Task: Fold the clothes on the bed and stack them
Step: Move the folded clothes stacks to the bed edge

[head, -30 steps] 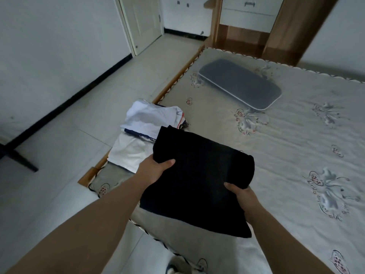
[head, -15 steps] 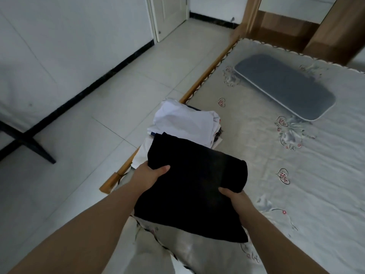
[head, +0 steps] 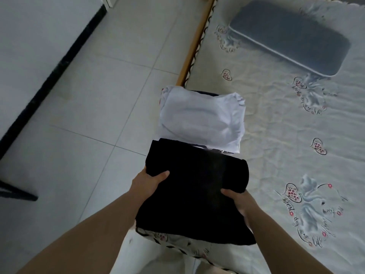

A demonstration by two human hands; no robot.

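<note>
Starting at far left, a white wall (head: 29,46) with a black baseboard (head: 55,72) ran diagonally, and a dark furniture leg (head: 17,193) stuck out onto the pale tiled floor (head: 98,95). Left hand (head: 147,184) gripped the left edge of the folded black garment (head: 193,190), thumb lying on top, fingers tucked under and out of sight. Black garment was held flat between both hands, over the near-left corner of the bed (head: 286,145), its far edge overlapping the near edge of the stack. Stack of folded clothes (head: 201,119) sat just beyond it at the bed's left edge, a white garment on top, a dark layer and a bit of print peeking out beneath; could not tell how many pieces. Wooden bed rail (head: 194,42) ran up from the stack along the floor side. Right hand (head: 240,200) held the black garment's right edge, thumb on top, fingers hidden under the fabric. Bed cover was cream with embroidered heart and swan motifs, wrinkled. Grey flat pillow (head: 290,36) lay at upper right on the bed, well apart from the stack. White trousers of the person (head: 138,254) showed at bottom between the forearms.
</note>
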